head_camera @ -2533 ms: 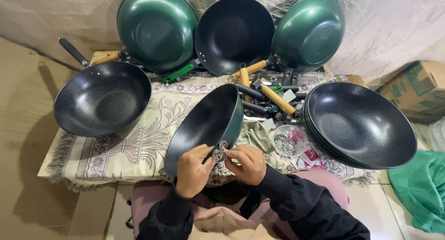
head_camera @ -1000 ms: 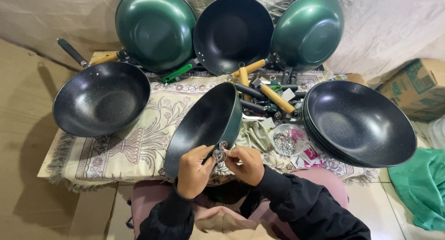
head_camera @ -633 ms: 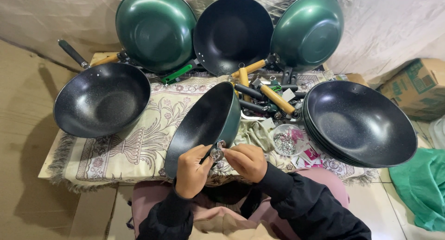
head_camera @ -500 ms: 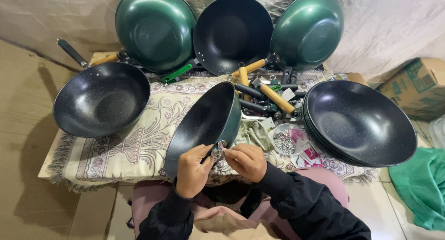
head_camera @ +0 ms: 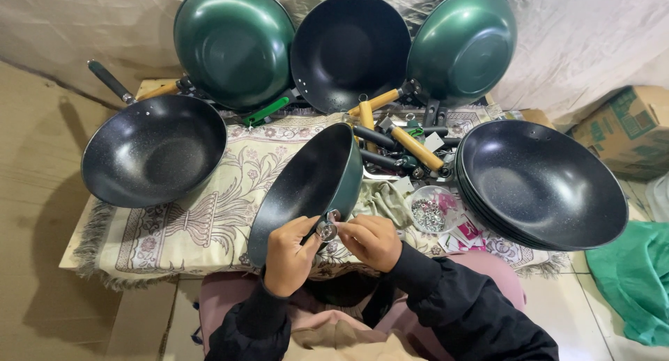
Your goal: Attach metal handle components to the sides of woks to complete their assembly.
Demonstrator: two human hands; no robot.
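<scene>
A dark wok (head_camera: 306, 183) with a green outside stands tilted on its edge on the patterned cloth (head_camera: 209, 214) before me. My left hand (head_camera: 289, 256) grips its near rim. My right hand (head_camera: 373, 241) pinches a small metal fitting (head_camera: 326, 230) against that rim, fingers closed around it. Both wrists are in black sleeves.
A black wok with a handle (head_camera: 153, 159) lies left. A stack of black woks (head_camera: 543, 183) sits right. Three woks (head_camera: 348, 47) lean against the back sheet. Loose wooden and black handles (head_camera: 397, 141) and a small bowl of screws (head_camera: 428, 211) lie mid-table. Cardboard box (head_camera: 620, 127) far right.
My fingers shift slightly at the wok's rim; the wok and everything else stay where they were.
</scene>
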